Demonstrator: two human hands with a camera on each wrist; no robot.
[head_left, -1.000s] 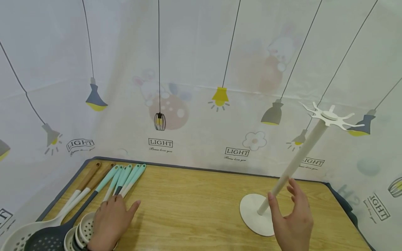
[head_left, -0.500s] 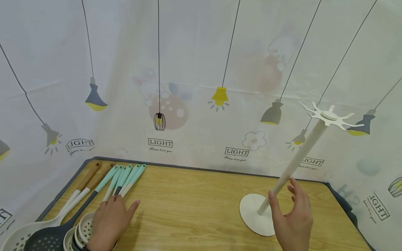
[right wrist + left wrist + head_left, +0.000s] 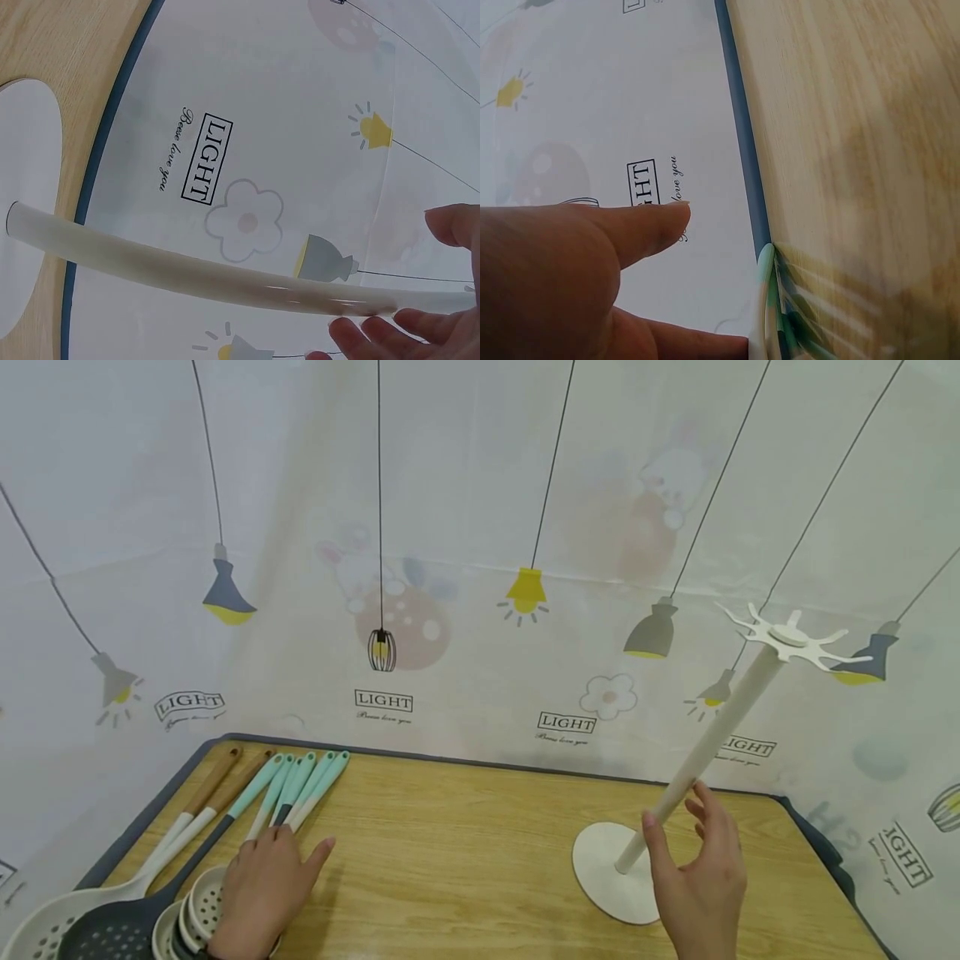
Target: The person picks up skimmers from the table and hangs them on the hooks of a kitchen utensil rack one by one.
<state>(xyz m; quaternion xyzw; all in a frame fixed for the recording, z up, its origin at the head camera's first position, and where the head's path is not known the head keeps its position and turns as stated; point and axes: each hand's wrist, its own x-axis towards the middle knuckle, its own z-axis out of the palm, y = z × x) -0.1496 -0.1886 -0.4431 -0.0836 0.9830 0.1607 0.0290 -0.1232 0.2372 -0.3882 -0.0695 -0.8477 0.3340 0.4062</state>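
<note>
My left hand (image 3: pixel 268 885) rests over several turquoise-handled utensils (image 3: pixel 321 789) at the left, its thumb sticking out sideways. The left wrist view shows a fingertip against the handles (image 3: pixel 769 300); the other fingers are out of sight. Under that wrist lie small white perforated heads (image 3: pixel 205 902). On the right, a white utensil stand (image 3: pixel 723 722) rises upright from a round base (image 3: pixel 603 868), with a ring of hooks on top. My right hand (image 3: pixel 701 881) is spread around its pole (image 3: pixel 187 268). The thumb is apart from the pole, while the fingertips are close to it or touching.
A dark perforated skimmer (image 3: pixel 120 927) and a white skimmer (image 3: pixel 71 914) lie at the left edge, with two brown handles (image 3: pixel 213 781) pointing away. The wooden tabletop (image 3: pixel 457 852) has a dark rim. A printed cloth (image 3: pixel 465 510) hangs behind it.
</note>
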